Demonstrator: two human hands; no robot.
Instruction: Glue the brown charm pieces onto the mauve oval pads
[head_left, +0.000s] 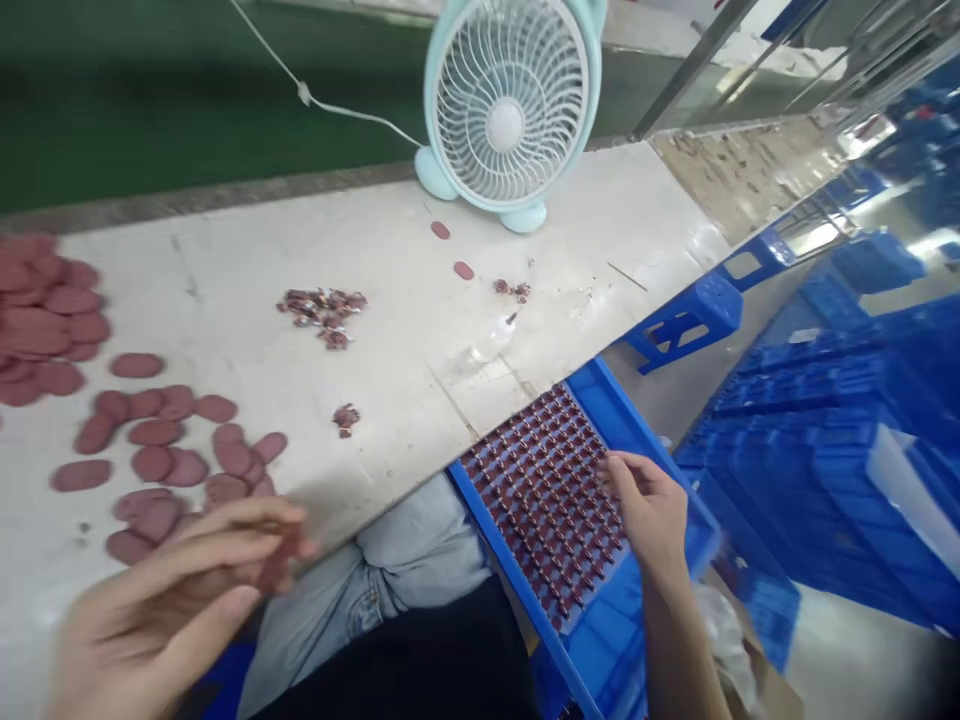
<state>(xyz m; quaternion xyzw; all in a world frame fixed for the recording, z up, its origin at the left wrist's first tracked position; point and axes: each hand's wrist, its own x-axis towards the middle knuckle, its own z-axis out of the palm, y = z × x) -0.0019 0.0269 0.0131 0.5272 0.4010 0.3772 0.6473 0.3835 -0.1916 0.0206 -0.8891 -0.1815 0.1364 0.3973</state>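
My left hand [180, 600], slightly blurred, is closed around a reddish-brown oval disc [274, 565] at the table's near edge. Flat oval discs [157, 465] of the same colour lie scattered beyond it, beside a larger heap [41, 315] at the far left. On the right, my right hand [649, 495] is over a blue crate [622, 415], thumb and fingers pinched together. What sits in that pinch is too small to make out. Rows of small dark red pieces with shiny parts [547, 490] fill a sheet inside the crate, just left of these fingers.
A pale blue fan [514, 110] stands at the table's back edge. Small brown-and-metal parts [322, 312] lie in a pile mid-table, near a small white bottle [493, 338]. Blue stools [686, 320] and stacked blue crates [817, 480] stand to the right.
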